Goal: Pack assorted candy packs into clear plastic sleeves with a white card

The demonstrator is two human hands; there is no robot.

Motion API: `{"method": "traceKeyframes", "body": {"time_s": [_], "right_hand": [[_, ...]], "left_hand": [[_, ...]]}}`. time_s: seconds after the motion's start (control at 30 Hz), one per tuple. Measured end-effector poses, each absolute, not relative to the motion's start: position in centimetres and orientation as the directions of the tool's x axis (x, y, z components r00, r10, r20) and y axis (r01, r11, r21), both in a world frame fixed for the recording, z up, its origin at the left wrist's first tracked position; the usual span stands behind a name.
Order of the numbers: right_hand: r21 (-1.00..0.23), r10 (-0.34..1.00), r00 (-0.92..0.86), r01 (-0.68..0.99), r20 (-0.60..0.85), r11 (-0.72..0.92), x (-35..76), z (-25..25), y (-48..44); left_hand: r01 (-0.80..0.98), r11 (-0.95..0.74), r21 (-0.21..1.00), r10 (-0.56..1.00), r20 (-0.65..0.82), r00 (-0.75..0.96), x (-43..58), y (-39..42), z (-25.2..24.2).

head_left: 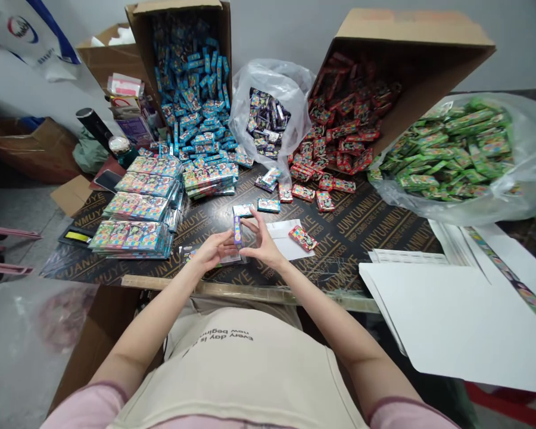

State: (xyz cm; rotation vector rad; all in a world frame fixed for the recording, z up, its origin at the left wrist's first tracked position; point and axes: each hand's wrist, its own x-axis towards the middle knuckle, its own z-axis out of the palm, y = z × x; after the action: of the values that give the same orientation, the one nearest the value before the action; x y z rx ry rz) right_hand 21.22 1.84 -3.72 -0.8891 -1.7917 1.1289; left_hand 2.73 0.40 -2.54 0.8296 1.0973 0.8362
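Left hand (212,250) and right hand (263,244) fingers pinch one upright purple packet (237,231) together; red packet (302,238) just right on tabletop (361,226).

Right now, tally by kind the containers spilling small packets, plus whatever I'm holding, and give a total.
Tipped cardboard boxes: 2, the blue-packet box and the red-packet box
Clear plastic bags: 2, the purple-packet bag and the green-packet bag
Held: 1 purple packet between left hand and right hand
Total: 5
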Motion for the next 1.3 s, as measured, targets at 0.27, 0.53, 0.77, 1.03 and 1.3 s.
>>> {"method": "traceKeyframes", "body": {"time_s": [0.27, 0.53, 0.77, 1.03, 1.3], "right_hand": [[-0.696, 0.780, -0.481, 0.394, 0.400, 0.600, 23.0, -1.9, 0.0], [-0.502, 0.802, -0.432, 0.627, 0.413, 0.596, 25.5, -3.8, 0.9], [-0.553, 0.806, -0.526, 0.601, 0.271, 0.578, 25.4, -4.8, 0.1], [-0.722, 0.753, -0.618, 0.414, 0.224, 0.554, 25.6, -4.5, 0.9], [-0.663, 0.852, -0.442, 0.551, 0.282, 0.506, 24.0, -5.2, -0.7]], "left_hand": [[-0.188, 0.385, 0.903, 0.923, -0.376, 0.086, 4.1, 0.3, -2.1], [0.727, -0.280, 0.627, 0.931, -0.007, 0.366, 0.3, -0.4, -4.5], [0.727, -0.382, 0.571, 0.895, 0.034, 0.444, -0.5, -0.8, -5.3], [0.609, -0.378, 0.697, 0.869, 0.040, 0.494, -0.7, -0.8, -4.6], [0.608, -0.335, 0.719, 0.911, 0.084, 0.403, -0.8, 0.3, -3.9]]}}
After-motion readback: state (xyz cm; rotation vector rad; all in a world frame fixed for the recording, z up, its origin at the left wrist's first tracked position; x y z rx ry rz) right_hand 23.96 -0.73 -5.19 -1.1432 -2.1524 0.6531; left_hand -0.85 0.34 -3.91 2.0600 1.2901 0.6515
